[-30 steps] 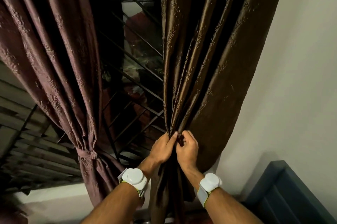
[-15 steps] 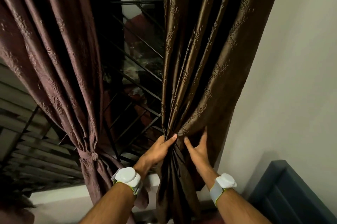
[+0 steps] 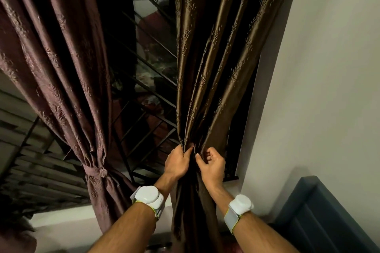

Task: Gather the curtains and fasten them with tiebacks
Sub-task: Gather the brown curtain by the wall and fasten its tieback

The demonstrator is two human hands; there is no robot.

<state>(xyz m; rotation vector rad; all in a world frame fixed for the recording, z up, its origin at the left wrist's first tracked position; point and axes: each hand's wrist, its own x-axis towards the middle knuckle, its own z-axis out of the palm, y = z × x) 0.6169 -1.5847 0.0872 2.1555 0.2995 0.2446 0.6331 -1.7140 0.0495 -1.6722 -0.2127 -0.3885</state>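
Your left hand (image 3: 178, 161) is clamped on the brown curtain (image 3: 207, 71), fingers curled round the bunched folds at waist of the panel, thumb on the near side. Your right hand (image 3: 211, 165) sits just beside it on the same bunch, w/ fingers curled in and thumb tip pressing a fold; grip there is a pinch on the fabric. The two hands are nearly touching, w/ the gathered cloth between them. Above your hands the brown curtain fans up in deep pleats; below, it hangs straight down between your forearms. It's at the right edge of the window, next to the pale wall (image 3: 329, 67). The mauve curtain (image 3: 55, 57) on the left is already gathered and cinched by a matching tieback (image 3: 96, 172), knotted at front. Between the two panels you see the dark window grille (image 3: 144, 121) w/ diagonal bars. White wrist devices (image 3: 148, 196) on both arms, on light straps. A dark blue panelled furniture piece (image 3: 320, 217) sits lower right against the wall; can't tell what it is.
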